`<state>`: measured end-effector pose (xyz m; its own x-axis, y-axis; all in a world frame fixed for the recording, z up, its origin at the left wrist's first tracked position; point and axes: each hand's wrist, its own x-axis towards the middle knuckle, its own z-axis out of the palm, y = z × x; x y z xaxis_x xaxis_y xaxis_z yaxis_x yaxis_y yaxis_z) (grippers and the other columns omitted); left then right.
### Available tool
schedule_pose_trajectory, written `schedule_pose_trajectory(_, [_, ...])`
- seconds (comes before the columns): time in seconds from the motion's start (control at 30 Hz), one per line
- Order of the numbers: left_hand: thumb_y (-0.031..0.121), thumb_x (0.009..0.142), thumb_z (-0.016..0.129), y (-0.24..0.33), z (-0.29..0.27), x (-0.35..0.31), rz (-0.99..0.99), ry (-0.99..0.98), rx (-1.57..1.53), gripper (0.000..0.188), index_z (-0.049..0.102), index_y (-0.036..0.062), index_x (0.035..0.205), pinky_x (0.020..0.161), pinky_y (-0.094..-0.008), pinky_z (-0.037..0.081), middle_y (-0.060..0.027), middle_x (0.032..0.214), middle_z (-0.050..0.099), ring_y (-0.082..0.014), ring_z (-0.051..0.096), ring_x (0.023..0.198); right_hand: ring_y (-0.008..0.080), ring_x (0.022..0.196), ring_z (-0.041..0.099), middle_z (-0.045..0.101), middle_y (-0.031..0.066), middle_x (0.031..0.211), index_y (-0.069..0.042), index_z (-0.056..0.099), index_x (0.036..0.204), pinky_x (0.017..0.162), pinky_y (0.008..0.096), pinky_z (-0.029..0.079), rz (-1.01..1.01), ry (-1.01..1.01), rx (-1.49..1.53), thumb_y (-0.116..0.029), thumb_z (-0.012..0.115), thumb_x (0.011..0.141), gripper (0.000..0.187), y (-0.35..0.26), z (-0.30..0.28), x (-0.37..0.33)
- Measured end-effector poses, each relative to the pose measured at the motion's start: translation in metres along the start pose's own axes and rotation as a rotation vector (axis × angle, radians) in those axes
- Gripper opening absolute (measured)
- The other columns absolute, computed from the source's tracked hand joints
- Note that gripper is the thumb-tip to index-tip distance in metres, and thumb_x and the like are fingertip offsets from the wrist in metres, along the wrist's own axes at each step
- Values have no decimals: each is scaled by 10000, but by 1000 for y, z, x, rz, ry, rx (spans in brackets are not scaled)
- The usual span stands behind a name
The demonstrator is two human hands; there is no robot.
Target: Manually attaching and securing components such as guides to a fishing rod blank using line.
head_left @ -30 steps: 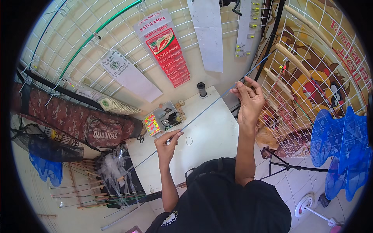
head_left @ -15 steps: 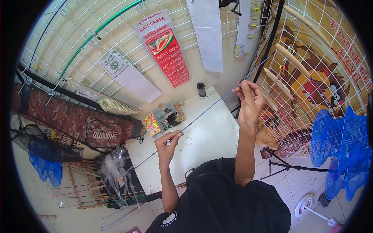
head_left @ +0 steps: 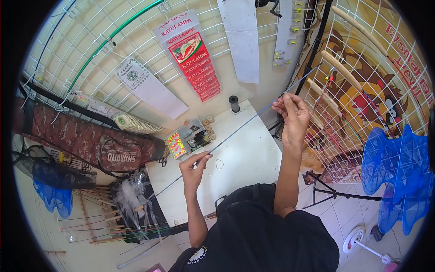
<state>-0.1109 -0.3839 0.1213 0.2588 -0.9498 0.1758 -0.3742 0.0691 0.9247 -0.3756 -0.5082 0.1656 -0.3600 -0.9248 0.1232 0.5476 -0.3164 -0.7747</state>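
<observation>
A slender blue fishing rod (head_left: 240, 129) runs diagonally over the white table, from lower left to upper right. My left hand (head_left: 193, 171) pinches it above the table with thumb and fingers closed. Farther along the shaft, toward its upper right end, my right hand (head_left: 294, 119) grips it between thumb and fingertips near a dark spot on the rod. Under the rod, on the tabletop, lies a small loop of thin line (head_left: 219, 164). Any fine thread at my right fingertips is too small to make out.
The white table (head_left: 247, 167) carries a compartment box (head_left: 195, 128) with bright beads, wooden rings (head_left: 209, 125) and a dark spool (head_left: 234, 104). Scissors (head_left: 163, 161) lie at its left edge. A camouflage rod bag (head_left: 90, 136) stands left; wire racks and blue nets (head_left: 398, 177) are right.
My right hand has shifted slightly to the right and its fingers have changed position a little. The left hand still holds the rod in nearly the same place.
</observation>
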Motion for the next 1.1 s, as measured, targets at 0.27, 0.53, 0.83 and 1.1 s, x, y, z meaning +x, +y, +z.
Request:
schedule_pose_trajectory(0.27, [45,836,709,-2,-2,1,-9,9,11,133,752,22,960,507,-210,404,-45,767,703,-64,518,559,166,762,666,690,119,846,40,629,1037,755,298,555,16,-16,14,-65,688,878,200,5,2,-7])
schedule_pose_trajectory(0.53, [57,841,712,-4,-3,1,-9,19,-12,132,752,24,963,507,-209,404,-40,761,702,-63,519,564,156,780,676,699,134,856,59,560,1129,790,298,558,-8,-48,28,5,678,864,295,11,7,-9])
schedule_pose_trajectory(0.83, [62,847,708,-2,-3,2,-12,12,7,130,754,34,966,502,-206,405,-37,775,709,-60,526,567,161,771,676,698,126,864,52,563,1115,788,301,558,-4,-31,49,-9,680,868,280,12,8,-10])
schedule_pose_trajectory(1.1, [69,842,715,-5,-5,2,8,6,0,135,755,37,966,500,-205,396,-33,766,709,-55,516,556,161,768,673,696,121,870,31,580,1093,778,294,557,24,-24,100,-41,685,874,254,14,9,-10])
